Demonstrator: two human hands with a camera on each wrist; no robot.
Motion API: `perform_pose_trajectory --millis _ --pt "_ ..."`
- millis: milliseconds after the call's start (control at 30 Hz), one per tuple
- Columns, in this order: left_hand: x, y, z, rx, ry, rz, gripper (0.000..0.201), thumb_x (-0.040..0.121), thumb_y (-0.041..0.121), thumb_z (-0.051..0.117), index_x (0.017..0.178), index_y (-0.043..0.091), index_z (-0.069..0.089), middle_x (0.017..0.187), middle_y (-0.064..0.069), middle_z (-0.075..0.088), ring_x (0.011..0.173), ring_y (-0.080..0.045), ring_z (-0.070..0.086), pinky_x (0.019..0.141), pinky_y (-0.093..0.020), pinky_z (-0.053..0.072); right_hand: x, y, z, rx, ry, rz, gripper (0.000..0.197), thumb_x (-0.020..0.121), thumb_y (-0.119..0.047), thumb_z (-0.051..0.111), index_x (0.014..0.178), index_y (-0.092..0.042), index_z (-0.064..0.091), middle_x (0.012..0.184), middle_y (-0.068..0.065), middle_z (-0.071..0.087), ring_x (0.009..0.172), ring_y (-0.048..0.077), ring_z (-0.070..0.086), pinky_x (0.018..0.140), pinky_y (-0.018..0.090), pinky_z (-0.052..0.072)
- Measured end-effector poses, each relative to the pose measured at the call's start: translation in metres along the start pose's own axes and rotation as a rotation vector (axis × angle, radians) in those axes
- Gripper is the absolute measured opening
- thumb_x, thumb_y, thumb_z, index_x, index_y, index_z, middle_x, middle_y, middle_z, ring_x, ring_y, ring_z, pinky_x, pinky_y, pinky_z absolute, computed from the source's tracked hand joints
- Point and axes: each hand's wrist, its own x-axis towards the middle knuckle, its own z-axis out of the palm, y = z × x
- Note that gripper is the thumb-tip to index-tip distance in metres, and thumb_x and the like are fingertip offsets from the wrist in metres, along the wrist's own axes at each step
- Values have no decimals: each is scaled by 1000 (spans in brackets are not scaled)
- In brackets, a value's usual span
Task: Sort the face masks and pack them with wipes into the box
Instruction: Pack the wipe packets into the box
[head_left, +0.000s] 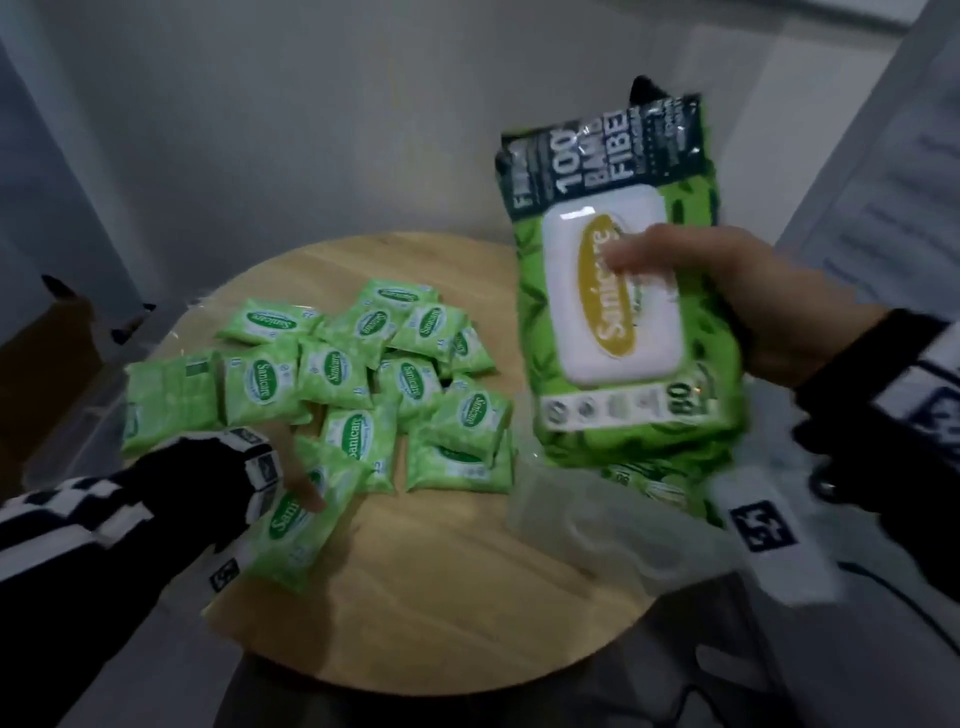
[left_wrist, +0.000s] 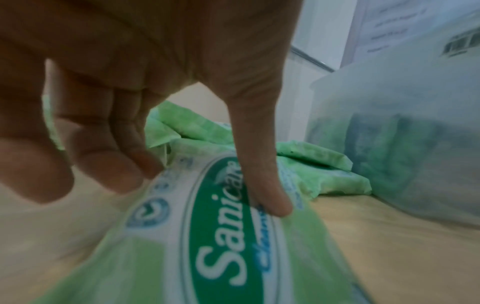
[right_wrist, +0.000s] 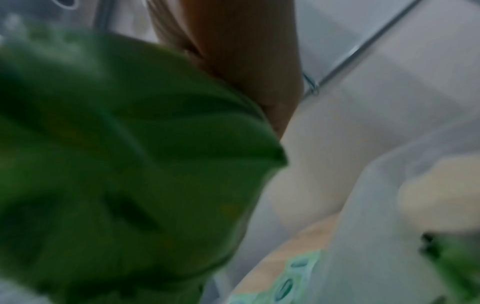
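Right hand (head_left: 727, 296) grips large wipes pack (head_left: 613, 291), fingers hidden behind; left hand (left_wrist: 145, 67) pinches small packet (left_wrist: 221, 236); right wrist view blurred.

Large green wipes pack (head_left: 618, 291), white flip lid with a gold Sanicare oval, dark top band, held upright in the air over the table's right side. Small pale-green Sanicare packets (head_left: 363, 374) heaped, overlapping, mid-table. One small packet (head_left: 291, 535) lies nearest, at the near-left edge, tilted, label up. Translucent plastic container (head_left: 613, 525) at right, green packs inside.
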Motion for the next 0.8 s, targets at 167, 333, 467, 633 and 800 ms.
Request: perform_pose_trajectory --millis 167,333,467,633,800 --pt "-13 9 3 51 23 -6 85 60 57 78 128 16 50 124 -5 60 111 -21 57 87 -26 43 -32 -2 -51 -372 104 132 41 55 -16 73 94 -4 70 83 15 74 66 28 71 61 36 60" --pt "-27 30 4 29 130 -55 125 34 75 76 132 9 38 132 -10 50 120 -27 49 96 -33 41 -33 2 -76 -552 194 233 41 54 -17 75 93 -10 68 74 9 74 57 23 70 46 26 54" --pt "-17 38 -2 29 73 -87 91 49 55 86 117 4 52 113 -10 61 97 -23 60 77 -28 46 -24 18 -80 -761 139 318 37 63 -19 81 97 -17 67 76 3 75 65 23 72 60 31 58" --pt "-7 48 5 -13 -157 -21 47 59 56 80 81 19 61 72 3 61 63 -11 56 49 -16 38 -4 45 -59 -973 -121 409 53 60 -29 87 106 -25 61 89 -4 74 77 15 71 71 31 59" --pt "11 43 0 -87 -92 -17 63 35 59 86 75 16 65 68 3 62 74 -14 61 69 -23 48 25 71 -45 -1193 -353 604 65 56 -34 86 111 -22 53 106 0 65 95 22 64 85 37 55"
